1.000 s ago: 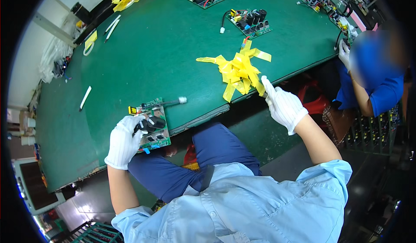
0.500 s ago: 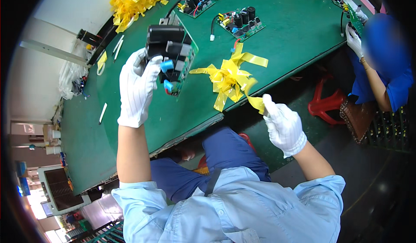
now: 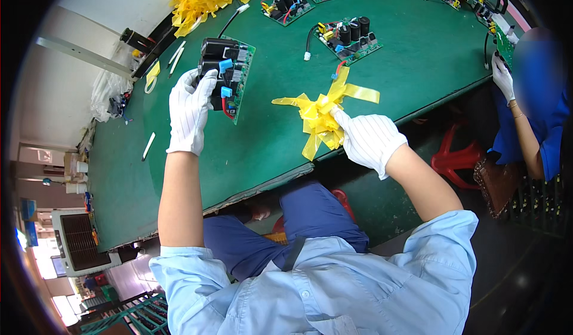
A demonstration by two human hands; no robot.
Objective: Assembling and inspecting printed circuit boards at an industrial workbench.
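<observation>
My left hand [image 3: 188,111], in a white striped glove, grips a green circuit board [image 3: 243,75] by its black cylindrical capacitors. The board is held tilted above the green table, with blue connectors and a short red wire toward my right. Gloved too, my right hand [image 3: 371,139] has its fingers closed at the near right side of a loose bunch of yellow tape strips [image 3: 319,117]. Its fingertips press into the bunch at the table's front edge, and partly hide the strip they pinch.
Beyond the bunch lies another circuit board [image 3: 352,42]; several more sit farther back. A big yellow tape heap [image 3: 200,0] is at the far left. White pen-like sticks [image 3: 148,146] lie left. A co-worker in blue [image 3: 540,96] holds a board at the right, near a red stool [image 3: 456,156].
My right hand has moved left and forward from beyond the table edge, bringing a yellow tape strip to the bunch. My left hand has turned the circuit board, showing its capacitor side more.
</observation>
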